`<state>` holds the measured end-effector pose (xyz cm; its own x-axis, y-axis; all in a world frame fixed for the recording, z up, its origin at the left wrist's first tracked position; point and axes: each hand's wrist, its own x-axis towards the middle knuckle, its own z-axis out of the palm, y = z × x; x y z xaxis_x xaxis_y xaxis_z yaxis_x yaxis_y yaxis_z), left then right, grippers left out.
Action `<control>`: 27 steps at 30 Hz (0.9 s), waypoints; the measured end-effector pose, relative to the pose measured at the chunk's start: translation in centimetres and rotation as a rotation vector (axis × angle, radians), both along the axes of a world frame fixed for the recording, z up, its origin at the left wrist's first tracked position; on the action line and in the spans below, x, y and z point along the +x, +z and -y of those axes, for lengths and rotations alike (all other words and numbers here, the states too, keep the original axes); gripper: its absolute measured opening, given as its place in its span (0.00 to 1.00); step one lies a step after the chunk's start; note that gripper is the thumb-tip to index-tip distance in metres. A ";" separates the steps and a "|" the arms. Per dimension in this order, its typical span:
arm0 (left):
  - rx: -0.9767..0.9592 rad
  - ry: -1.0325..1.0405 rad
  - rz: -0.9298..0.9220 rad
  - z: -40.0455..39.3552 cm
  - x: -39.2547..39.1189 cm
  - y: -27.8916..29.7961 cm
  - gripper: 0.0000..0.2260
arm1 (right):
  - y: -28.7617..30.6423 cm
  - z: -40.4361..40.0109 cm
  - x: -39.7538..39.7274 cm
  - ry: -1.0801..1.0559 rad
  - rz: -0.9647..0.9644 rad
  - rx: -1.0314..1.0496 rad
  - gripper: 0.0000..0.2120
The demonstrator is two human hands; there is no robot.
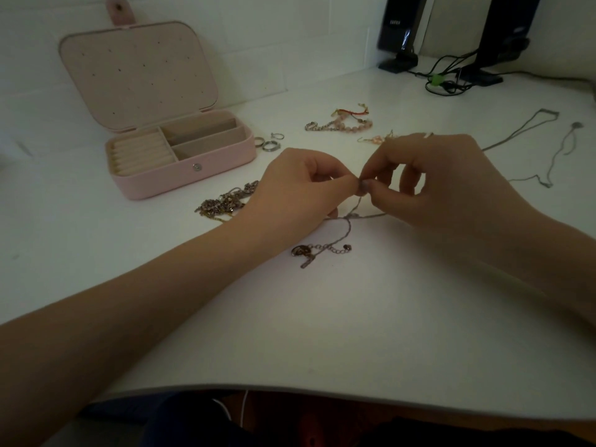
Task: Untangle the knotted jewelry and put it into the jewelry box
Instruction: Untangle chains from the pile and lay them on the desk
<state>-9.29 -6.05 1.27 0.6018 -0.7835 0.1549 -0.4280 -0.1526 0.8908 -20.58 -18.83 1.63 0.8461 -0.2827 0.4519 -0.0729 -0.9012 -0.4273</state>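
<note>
A thin silver chain necklace with a small pendant and clasp lies on the white table. Its upper part rises to my fingertips. My left hand and my right hand meet above it, each pinching the chain at the same spot between thumb and forefinger. The pink jewelry box stands open at the left, its lid leaning back and its compartments showing nothing inside.
A sparkly tangled chain lies beside my left wrist. Rings, a pink bead bracelet with a chain, earrings and two thin necklaces lie further back. Black speakers with cables stand at the back right.
</note>
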 end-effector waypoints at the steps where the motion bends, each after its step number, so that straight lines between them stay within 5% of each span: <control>1: 0.003 -0.002 0.005 0.0 0.0 0.0 0.07 | 0.0 0.0 0.0 -0.002 0.005 -0.007 0.14; 17: -0.048 0.002 -0.071 0.0 0.3 -0.2 0.05 | -0.1 0.3 0.0 0.007 -0.007 0.077 0.06; 27: -0.167 -0.053 -0.165 0.1 0.2 0.2 0.09 | 0.0 0.2 0.6 0.087 -0.063 0.469 0.02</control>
